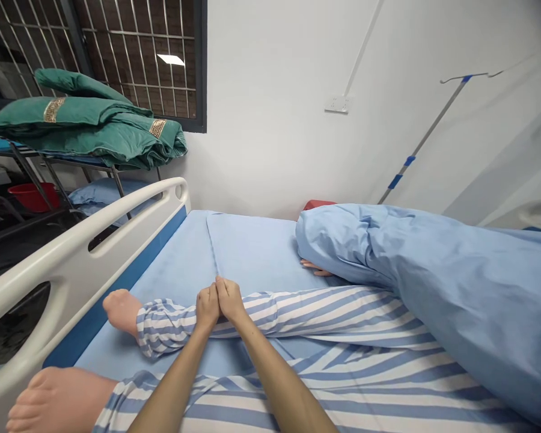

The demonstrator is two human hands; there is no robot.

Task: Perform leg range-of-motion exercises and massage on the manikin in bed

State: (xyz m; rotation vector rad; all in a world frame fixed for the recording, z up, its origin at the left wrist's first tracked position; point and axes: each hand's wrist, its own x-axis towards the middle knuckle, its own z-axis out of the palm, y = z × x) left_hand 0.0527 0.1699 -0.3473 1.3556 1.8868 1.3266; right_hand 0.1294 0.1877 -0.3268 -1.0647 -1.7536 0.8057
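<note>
- Head view, looking down the length of a hospital bed; two bare forearms entered from the lower edge and met near the middle of the frame.
- Left grip (207,308) and right grip (229,299): the hands lay side by side, fingers together and tips meeting, on top of the sleeve. The span between them was narrow; whether either hand was closing on the cloth could not be told.
- Limb of a patient manikin (320,310), in blue-and-white striped cloth: it lay across the bed directly beneath both grips, its long axis running from the gathered cuff (162,328) at image left to the blue cover (433,282) at image right. The left grip was the nearer to the cuff and to the limb's bare, rounded end (121,311).
- Second striped limb (342,385): it lay nearer the viewer, below both forearms, ending in a bare foot (58,400).
- Surroundings: a white side rail (117,201) ran along the bed's left edge, and the limbs lay on a pale blue sheet (252,246). Folded green quilts (85,129) lay on a metal rack (27,174) beyond the rail.
</note>
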